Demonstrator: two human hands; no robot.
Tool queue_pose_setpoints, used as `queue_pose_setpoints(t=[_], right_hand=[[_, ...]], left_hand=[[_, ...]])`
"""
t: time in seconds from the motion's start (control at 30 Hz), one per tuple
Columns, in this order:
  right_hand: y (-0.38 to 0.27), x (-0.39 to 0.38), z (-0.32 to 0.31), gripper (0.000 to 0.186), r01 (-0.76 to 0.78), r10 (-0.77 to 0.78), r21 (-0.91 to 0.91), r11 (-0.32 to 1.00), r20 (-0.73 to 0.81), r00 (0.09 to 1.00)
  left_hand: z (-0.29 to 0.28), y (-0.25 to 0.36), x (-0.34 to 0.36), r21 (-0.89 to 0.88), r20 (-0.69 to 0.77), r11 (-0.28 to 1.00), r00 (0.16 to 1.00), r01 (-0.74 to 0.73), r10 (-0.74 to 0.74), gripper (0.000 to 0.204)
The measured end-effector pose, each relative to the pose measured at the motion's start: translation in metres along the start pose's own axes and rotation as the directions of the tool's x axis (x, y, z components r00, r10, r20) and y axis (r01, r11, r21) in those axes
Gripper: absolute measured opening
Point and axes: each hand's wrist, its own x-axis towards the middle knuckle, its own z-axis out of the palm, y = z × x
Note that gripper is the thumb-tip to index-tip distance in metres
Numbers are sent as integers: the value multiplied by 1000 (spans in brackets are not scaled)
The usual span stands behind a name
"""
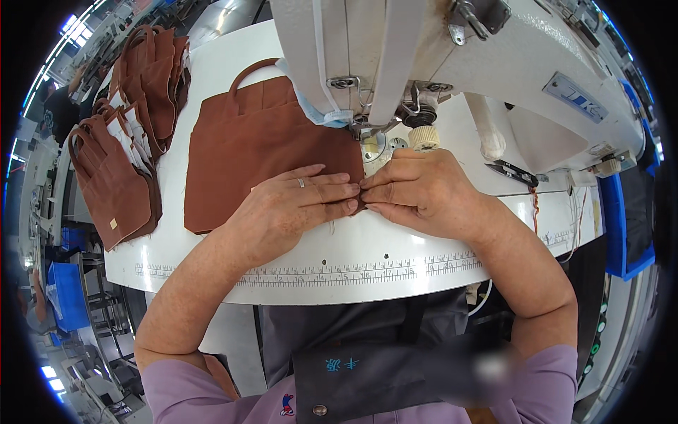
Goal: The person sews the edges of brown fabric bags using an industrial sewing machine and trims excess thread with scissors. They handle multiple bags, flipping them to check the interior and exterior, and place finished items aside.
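Observation:
A brown leather-like handbag (247, 152) with a looped handle lies flat on the white sewing table, its right edge close to the needle area of a sewing machine (508, 49). My left hand (289, 205), with a ring on one finger, rests on the bag's lower right part with the fingers stretched out. At that corner my right hand (424, 191) is closed, pinching the bag's edge between thumb and fingers. The fingertips of both hands meet there and hide most of the corner. Just beyond my right hand is a cream-coloured ridged knob (424, 137).
Several more brown bags (113, 177) are stacked at the table's left. Black thread snips (512, 172) lie to the right. A printed ruler scale (339, 277) follows the near edge. Blue bins (628, 233) stand beyond the table at both sides. A blue mask (321, 113) hangs on the machine.

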Motion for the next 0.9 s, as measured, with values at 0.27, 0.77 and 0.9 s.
queue_pose_setpoints(t=[0.27, 0.77, 0.9], right_hand=[[2, 2, 4, 16, -175, 171, -86, 981, -52, 984], [-2, 5, 1, 32, -291, 308, -286, 913, 15, 951], [-1, 3, 1, 31, -294, 309, -264, 918, 13, 951]], left_hand=[[-1, -26, 11, 79, -37, 996, 999, -33, 36, 37], [0, -55, 36, 52, -154, 992, 982, 116, -107, 38], [3, -56, 37, 77, -206, 991, 974, 108, -90, 40]])
